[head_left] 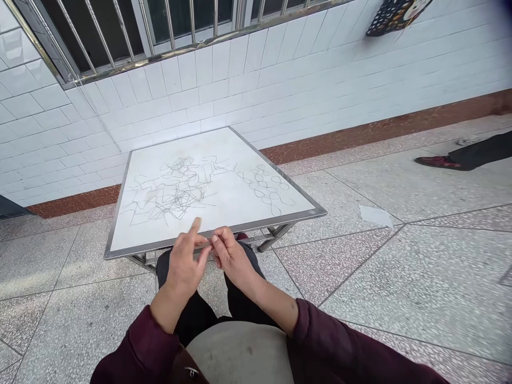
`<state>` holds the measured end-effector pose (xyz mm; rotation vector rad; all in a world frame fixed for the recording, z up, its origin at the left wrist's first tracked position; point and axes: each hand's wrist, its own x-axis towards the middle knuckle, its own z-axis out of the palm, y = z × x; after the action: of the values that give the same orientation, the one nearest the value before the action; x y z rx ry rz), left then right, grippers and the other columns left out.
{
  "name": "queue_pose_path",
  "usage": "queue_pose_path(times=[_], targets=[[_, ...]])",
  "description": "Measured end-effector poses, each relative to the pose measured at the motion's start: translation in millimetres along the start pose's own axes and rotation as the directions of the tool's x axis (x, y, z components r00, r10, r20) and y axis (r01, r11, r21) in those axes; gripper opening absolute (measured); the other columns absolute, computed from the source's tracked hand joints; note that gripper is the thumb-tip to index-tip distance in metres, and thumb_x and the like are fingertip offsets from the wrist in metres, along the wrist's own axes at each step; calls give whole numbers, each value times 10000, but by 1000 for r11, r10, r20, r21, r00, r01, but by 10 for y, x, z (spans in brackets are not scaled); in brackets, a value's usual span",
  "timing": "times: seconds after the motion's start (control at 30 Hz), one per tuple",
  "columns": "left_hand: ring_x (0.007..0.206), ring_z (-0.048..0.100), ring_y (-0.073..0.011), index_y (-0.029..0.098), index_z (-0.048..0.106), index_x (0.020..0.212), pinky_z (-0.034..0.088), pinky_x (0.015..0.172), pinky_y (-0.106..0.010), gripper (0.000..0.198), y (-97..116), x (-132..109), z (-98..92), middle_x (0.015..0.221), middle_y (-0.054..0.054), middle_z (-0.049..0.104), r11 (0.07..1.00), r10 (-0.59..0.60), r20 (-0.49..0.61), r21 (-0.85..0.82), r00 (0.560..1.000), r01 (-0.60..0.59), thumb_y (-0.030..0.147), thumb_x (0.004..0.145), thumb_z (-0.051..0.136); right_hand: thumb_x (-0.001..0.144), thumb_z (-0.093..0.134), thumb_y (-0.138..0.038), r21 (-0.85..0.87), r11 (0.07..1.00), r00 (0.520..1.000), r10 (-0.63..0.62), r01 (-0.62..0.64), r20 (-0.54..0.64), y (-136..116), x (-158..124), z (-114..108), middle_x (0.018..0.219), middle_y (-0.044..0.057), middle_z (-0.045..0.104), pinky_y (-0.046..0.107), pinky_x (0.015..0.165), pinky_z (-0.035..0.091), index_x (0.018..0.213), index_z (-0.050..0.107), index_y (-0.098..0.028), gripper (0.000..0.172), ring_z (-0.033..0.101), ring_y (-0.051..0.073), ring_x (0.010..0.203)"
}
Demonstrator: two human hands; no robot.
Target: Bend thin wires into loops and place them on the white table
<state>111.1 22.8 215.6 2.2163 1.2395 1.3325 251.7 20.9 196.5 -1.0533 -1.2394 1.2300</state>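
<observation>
My left hand (184, 261) is just off the table's near edge, its index finger stretched upward while the thumb and the other fingertips come together beside my right hand. Closed in a pinch, my right hand (232, 258) meets the left fingertips. Whatever is between the fingers is too thin or too hidden to make out. Beyond them, on the white tabletop (228, 213), lies a loose tangle of thin dark bent wires (180, 192). To its right, several wires shaped into rounded loops (266, 189) are laid out in a group.
The table has a metal rim (280, 217) and metal legs; my knees are under its near edge. Behind it rises a white tiled wall (224, 101) with a barred window (160, 26). A white sheet (375, 216) lies on the floor. Another person's shoe (438, 162) shows at right.
</observation>
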Motion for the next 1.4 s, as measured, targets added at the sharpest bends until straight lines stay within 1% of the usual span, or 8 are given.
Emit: queue_pose_path(times=[0.1,0.27,0.37,0.6,0.73,0.87,1.2,1.4], targets=[[878,646,-161,261,384,1466,560,814,-333,609,-11,3,21,1030,-59,666,912,-333,-132,-296,934,283,258,907,624,959,477,-517,80,996,999,35,-33,-29,-80,52,-56,757,-54,502,216,414,286,862,414,-246,294,390,64,450],[777,651,-147,210,451,1415,540,735,-290,640,-57,-36,151,865,-24,689,577,-531,188,-634,827,515,326,843,713,946,496,-518,129,986,994,108,-107,-1,-116,67,-64,617,-86,471,202,402,270,861,407,-248,296,383,75,426],[663,633,-120,204,550,1322,528,724,-279,580,-81,-38,257,736,26,669,465,-577,237,-691,782,553,336,798,760,952,486,-514,144,977,988,153,-156,33,-61,92,-57,490,-107,431,201,411,282,860,415,-246,292,370,89,408],[719,643,-127,225,553,1358,532,768,-286,552,-176,-55,292,807,0,699,506,-619,173,-659,766,557,373,849,705,895,563,-572,135,972,981,183,-191,68,60,194,-153,741,-33,588,306,642,508,830,490,-232,354,616,141,643],[691,614,-122,239,525,1396,525,729,-268,570,-205,-79,250,769,11,682,614,-587,170,-544,791,573,367,865,688,890,613,-505,49,993,994,105,-107,40,99,241,-229,692,-32,543,292,658,474,798,567,-221,302,533,132,658],[749,634,-132,253,519,1402,531,780,-285,546,-188,-75,205,855,-10,725,664,-570,185,-469,800,582,360,886,663,867,665,-470,191,962,981,184,-192,60,68,256,-268,675,-35,565,261,590,460,843,601,-209,270,514,108,590],[733,658,-123,213,568,1345,543,770,-274,608,-152,-86,216,779,10,718,481,-657,131,-685,743,546,324,784,775,774,799,-408,523,785,943,301,-331,144,43,202,-180,845,-3,691,240,695,546,852,644,-200,271,671,112,749],[736,674,-132,204,585,1323,532,746,-272,632,-139,-103,200,778,7,739,448,-696,103,-711,711,541,314,742,810,720,841,-400,487,818,947,311,-307,74,52,187,-169,809,-8,659,201,580,477,792,690,-192,268,594,84,662]])
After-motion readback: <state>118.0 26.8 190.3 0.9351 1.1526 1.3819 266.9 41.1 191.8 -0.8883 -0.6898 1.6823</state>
